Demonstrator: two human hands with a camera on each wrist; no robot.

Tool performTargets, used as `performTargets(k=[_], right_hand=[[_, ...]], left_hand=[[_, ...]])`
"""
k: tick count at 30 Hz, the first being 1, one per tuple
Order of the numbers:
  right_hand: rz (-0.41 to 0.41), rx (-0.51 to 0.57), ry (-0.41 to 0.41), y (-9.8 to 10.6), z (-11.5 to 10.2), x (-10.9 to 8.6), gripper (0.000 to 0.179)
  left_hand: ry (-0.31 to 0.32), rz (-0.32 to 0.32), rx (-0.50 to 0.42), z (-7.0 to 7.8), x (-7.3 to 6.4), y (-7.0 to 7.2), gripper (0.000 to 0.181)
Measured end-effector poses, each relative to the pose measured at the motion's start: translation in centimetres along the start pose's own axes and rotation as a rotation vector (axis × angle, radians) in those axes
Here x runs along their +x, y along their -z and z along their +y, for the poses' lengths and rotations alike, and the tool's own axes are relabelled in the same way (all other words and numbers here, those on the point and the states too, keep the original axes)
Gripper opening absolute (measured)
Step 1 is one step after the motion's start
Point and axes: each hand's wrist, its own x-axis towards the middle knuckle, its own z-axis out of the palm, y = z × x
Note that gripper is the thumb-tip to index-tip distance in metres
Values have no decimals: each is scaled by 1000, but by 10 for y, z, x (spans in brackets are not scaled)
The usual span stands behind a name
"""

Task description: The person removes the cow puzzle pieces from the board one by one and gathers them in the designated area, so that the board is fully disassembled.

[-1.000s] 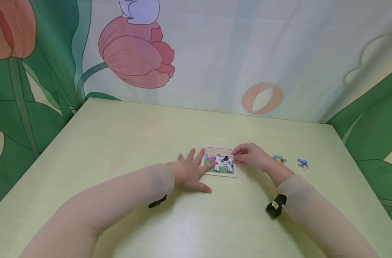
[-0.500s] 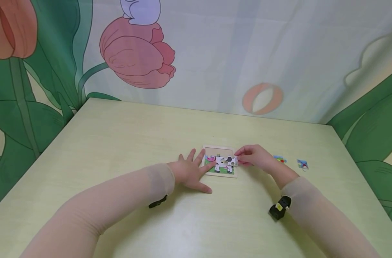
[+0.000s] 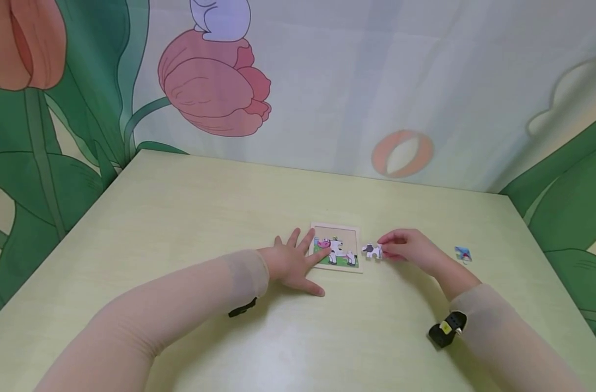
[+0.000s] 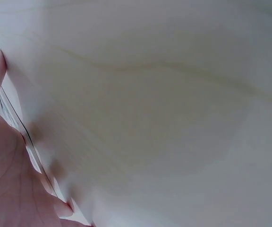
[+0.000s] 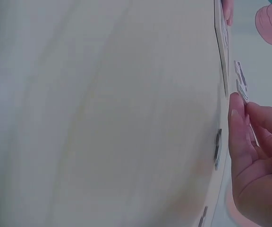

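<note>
My left hand [image 3: 295, 265] rests with spread fingers on the left side of a small wooden puzzle board [image 3: 329, 232] in the head view. Part of a cow picture is laid in the board's lower half; bare wood shows across the top and at the cow's back right. Just right of the board, my right hand [image 3: 413, 247] pinches a black-and-white puzzle piece [image 3: 372, 251] between thumb and fingertips. The right wrist view shows this puzzle piece [image 5: 241, 80] raised off the table. In the left wrist view, my left hand [image 4: 11, 161] lies along the board's edge.
A loose blue puzzle piece [image 3: 463, 254] lies on the table to the right. Another loose piece [image 5: 218, 149] shows in the right wrist view, hidden behind my right hand in the head view. A printed curtain [image 3: 317, 98] hangs along the table's far edge.
My right hand has lifted the black-and-white puzzle piece out of the board and drawn it rightward, off the board. The left hand stays on the board. The head view has shifted slightly.
</note>
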Motion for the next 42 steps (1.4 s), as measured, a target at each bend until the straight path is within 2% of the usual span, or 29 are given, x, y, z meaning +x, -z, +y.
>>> performTargets(k=[14, 31, 42], right_hand=[[27, 37, 2, 22, 23, -22, 30], [64, 4, -26, 47, 45, -49, 37], [100, 26, -30, 60, 61, -66, 39]], left_hand=[[5, 0, -1, 1, 0, -2, 95], [1, 11, -11, 0, 1, -2, 95], [5, 10, -4, 1, -1, -1, 95]])
